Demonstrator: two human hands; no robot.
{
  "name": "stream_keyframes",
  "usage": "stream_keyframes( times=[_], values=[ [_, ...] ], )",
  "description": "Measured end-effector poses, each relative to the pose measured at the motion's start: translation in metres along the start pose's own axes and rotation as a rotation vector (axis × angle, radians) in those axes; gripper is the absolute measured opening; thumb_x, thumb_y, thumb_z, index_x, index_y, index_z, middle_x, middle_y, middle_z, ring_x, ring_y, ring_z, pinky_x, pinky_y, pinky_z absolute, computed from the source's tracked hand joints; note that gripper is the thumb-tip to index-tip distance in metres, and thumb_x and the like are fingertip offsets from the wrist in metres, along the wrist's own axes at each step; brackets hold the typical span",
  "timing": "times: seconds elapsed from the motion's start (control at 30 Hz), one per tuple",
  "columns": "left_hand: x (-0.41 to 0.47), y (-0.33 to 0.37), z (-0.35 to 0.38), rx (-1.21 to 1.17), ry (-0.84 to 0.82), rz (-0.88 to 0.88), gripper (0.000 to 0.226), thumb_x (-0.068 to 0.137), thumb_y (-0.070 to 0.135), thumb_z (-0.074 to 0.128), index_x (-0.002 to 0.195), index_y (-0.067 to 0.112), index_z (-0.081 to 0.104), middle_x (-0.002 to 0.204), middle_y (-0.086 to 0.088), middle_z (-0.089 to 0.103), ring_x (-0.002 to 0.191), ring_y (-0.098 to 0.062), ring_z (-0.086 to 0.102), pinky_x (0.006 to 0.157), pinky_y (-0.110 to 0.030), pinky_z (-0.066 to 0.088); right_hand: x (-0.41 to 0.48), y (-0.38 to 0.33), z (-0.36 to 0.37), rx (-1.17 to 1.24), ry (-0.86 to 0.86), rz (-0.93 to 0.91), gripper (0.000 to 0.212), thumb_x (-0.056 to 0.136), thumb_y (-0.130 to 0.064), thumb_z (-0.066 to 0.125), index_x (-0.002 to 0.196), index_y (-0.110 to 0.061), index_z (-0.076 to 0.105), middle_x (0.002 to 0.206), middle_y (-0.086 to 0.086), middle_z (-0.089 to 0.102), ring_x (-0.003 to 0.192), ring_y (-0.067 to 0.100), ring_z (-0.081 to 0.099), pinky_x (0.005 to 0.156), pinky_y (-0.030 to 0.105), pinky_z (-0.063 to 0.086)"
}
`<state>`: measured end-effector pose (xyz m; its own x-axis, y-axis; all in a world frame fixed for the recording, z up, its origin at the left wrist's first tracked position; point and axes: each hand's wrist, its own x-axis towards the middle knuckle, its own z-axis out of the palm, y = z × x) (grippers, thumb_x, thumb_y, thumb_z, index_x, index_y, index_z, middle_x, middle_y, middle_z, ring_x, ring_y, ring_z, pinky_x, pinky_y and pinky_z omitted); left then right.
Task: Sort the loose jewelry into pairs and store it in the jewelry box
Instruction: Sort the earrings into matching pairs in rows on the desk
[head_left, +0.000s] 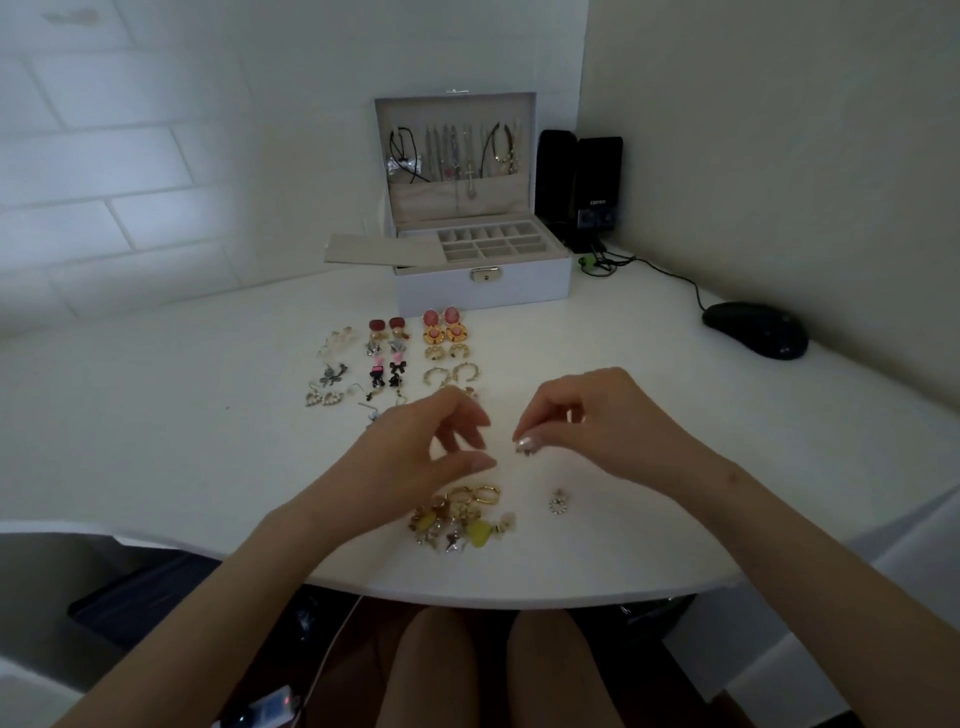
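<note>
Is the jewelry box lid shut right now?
No, the jewelry box stands open, its lid raised upright with necklaces hanging inside it.

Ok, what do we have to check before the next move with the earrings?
1. Right hand pinches a small piece: ok.
2. Left hand is free and holds nothing: ok.
3. Match for that piece is known: cannot tell, it is too small to make out.
4. Jewelry box has its lid up and its compartments showing: ok.
5. Loose pile is all sorted: not ok.
6. Round earring beside the pile is paired: not ok, it lies alone.
</note>
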<state>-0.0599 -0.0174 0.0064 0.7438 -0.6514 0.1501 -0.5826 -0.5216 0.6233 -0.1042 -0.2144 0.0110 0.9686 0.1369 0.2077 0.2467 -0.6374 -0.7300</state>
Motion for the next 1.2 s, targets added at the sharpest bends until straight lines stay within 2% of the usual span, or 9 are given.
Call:
stream_keyframes(
  times=[0.1, 0.2, 0.43, 0.5, 0.6, 0.67, 0.73, 0.93, 1.2],
  values=[
    [0.012, 0.014, 0.007, -0.247, 0.032, -0.032, 0.029, 0.079, 0.025, 0.07, 0.104, 0.023, 0.055, 0.091, 0.012, 0.067, 0.083, 0.002, 0.063, 0.075, -0.014, 0.051, 0.002, -0.006, -0.011, 0.1, 0.076, -0.034, 0.007, 0.074, -0.009, 0.075, 0.075, -0.015, 0.074, 0.064, -0.01, 0.068, 0.056, -0.005, 0.055, 0.058, 0.007, 0.039],
    [0.02, 0.023, 0.013, -0.419, 0.073, -0.052, 0.025, 0.078, 0.018, 0.071, 0.099, 0.014, 0.058, 0.088, 0.0, 0.072, 0.079, -0.013, 0.068, 0.07, -0.021, 0.055, 0.004, -0.006, -0.014, 0.103, 0.107, -0.049, 0.009, 0.074, -0.01, 0.075, 0.073, -0.019, 0.073, 0.063, -0.013, 0.066, 0.059, -0.003, 0.054, 0.06, 0.008, 0.04],
    [0.025, 0.019, 0.017, -0.41, 0.098, -0.059, 0.009, 0.082, 0.003, 0.065, 0.09, 0.005, 0.062, 0.081, -0.008, 0.07, 0.071, -0.013, 0.069, 0.061, -0.017, 0.053, 0.001, 0.009, -0.025, 0.139, 0.11, 0.0, 0.017, 0.079, -0.009, 0.071, 0.088, -0.023, 0.074, 0.08, -0.003, 0.073, 0.081, 0.015, 0.067, 0.077, 0.025, 0.052],
    [0.024, 0.014, 0.015, -0.385, 0.116, -0.071, 0.009, 0.084, 0.002, 0.063, 0.091, 0.008, 0.063, 0.08, -0.008, 0.069, 0.071, -0.013, 0.069, 0.061, -0.017, 0.053, 0.001, 0.015, -0.032, 0.099, 0.151, 0.038, 0.019, 0.079, -0.009, 0.072, 0.087, -0.026, 0.074, 0.079, -0.004, 0.072, 0.076, 0.008, 0.065, 0.073, 0.022, 0.051],
    [0.023, 0.008, 0.01, -0.349, 0.132, -0.098, 0.007, 0.085, 0.004, 0.062, 0.088, 0.009, 0.066, 0.078, -0.011, 0.067, 0.068, -0.011, 0.068, 0.061, -0.016, 0.053, -0.003, 0.017, -0.036, -0.05, -0.149, 0.086, 0.015, 0.075, -0.017, 0.076, 0.088, -0.025, 0.074, 0.08, -0.007, 0.07, 0.068, 0.002, 0.057, 0.063, 0.017, 0.044],
    [0.021, 0.006, 0.008, -0.356, 0.125, -0.126, 0.004, 0.084, 0.006, 0.065, 0.086, 0.008, 0.067, 0.076, -0.012, 0.067, 0.065, -0.011, 0.068, 0.059, -0.016, 0.052, -0.007, 0.016, -0.029, -0.133, -0.393, 0.118, 0.019, 0.074, -0.023, 0.078, 0.091, -0.027, 0.073, 0.085, -0.006, 0.068, 0.071, 0.003, 0.056, 0.069, 0.022, 0.046],
    [0.019, 0.004, 0.006, -0.377, 0.115, -0.15, 0.002, 0.081, 0.007, 0.067, 0.083, 0.006, 0.067, 0.074, -0.012, 0.068, 0.063, -0.013, 0.068, 0.059, -0.017, 0.053, -0.009, 0.016, -0.02, -0.161, -0.452, 0.127, 0.021, 0.073, -0.024, 0.078, 0.092, -0.028, 0.071, 0.087, -0.004, 0.064, 0.072, 0.0, 0.053, 0.072, 0.022, 0.046],
    [0.015, 0.002, 0.003, -0.377, 0.14, -0.172, 0.009, 0.08, 0.012, 0.069, 0.082, 0.003, 0.068, 0.072, -0.009, 0.068, 0.059, -0.013, 0.066, 0.057, -0.017, 0.052, -0.003, 0.017, -0.007, -0.104, -0.372, 0.115, 0.012, 0.071, -0.018, 0.079, 0.079, -0.021, 0.071, 0.08, -0.003, 0.062, 0.065, 0.0, 0.049, 0.067, 0.024, 0.043],
    [0.004, -0.008, -0.008, -0.446, 0.165, -0.19, 0.015, 0.085, 0.001, 0.061, 0.094, 0.009, 0.071, 0.079, -0.007, 0.074, 0.073, -0.014, 0.071, 0.069, -0.013, 0.054, 0.006, 0.002, 0.01, -0.08, -0.235, -0.011, 0.011, 0.076, -0.02, 0.076, 0.085, -0.025, 0.071, 0.081, -0.006, 0.058, 0.07, 0.007, 0.05, 0.067, 0.021, 0.044]
  ],
)
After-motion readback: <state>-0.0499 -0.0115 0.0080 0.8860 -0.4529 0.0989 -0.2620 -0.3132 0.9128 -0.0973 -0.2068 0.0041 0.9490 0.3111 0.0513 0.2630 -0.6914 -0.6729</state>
